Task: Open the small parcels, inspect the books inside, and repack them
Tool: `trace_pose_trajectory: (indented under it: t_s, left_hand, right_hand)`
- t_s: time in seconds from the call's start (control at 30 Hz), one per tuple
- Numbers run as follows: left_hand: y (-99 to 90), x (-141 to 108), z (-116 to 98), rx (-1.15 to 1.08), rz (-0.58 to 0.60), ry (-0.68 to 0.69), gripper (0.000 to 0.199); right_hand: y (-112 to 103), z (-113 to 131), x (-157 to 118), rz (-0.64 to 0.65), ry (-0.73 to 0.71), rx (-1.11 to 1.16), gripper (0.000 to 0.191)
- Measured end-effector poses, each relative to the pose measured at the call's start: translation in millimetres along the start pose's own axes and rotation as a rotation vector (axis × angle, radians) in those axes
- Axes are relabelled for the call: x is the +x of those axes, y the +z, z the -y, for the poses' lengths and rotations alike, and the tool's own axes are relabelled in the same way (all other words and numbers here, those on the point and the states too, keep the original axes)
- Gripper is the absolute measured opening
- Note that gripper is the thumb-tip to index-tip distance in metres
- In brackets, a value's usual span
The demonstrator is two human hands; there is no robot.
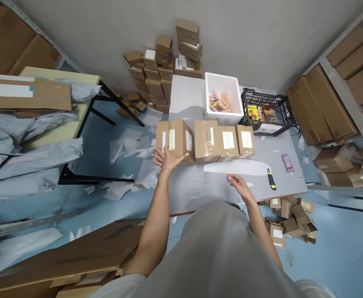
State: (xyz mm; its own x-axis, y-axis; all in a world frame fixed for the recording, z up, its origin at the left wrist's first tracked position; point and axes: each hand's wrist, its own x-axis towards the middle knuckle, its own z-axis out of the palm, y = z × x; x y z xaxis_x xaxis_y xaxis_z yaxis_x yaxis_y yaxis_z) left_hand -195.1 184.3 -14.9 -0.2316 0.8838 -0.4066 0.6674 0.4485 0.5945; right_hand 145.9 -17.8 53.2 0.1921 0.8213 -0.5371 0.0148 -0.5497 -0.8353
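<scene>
Several brown cartons with white labels stand in a row on the grey table [184,186]. My left hand [168,159], its fingers spread, is at the front of the leftmost carton [180,128]; whether it touches the carton is hard to tell. To the right of that are a taller carton [205,142], another carton [228,142] and a smaller one [246,142]. My right hand [237,182] hovers over the table near a white paper strip [237,167], its fingers curled together. A yellow-and-black cutter [271,179] lies to its right.
Behind the cartons stand a white foam box [225,93] with small packets and a black crate [266,111] with books. A purple phone-like item [287,163] with a cable lies at right. Stacked cartons [156,78] stand by the wall; grey bags [29,153] lie at left.
</scene>
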Motion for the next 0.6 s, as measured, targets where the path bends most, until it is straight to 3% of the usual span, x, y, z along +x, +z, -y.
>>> trace_pose_trajectory:
  t_s: [0.17, 0.37, 0.5, 0.6]
  left_hand:
    - [-9.7, 9.1, 0.7, 0.060, 0.051, -0.046, 0.150]
    - [6.4, 5.3, -15.0, 0.113, 0.009, -0.060, 0.144]
    - [18.6, -10.5, -21.2, 0.176, -0.086, 0.025, 0.129]
    - [26.5, -37.3, -14.9, 0.219, -0.133, 0.038, 0.122]
  right_hand:
    - [9.2, 3.0, 11.7, 0.080, -0.027, -0.019, 0.075]
    - [9.2, -0.3, 16.6, 0.208, -0.056, -0.005, 0.073]
    - [-5.5, -8.9, 15.3, 0.263, -0.058, -0.019, 0.072]
    - [-21.5, -16.0, 15.2, 0.292, -0.041, -0.042, 0.073]
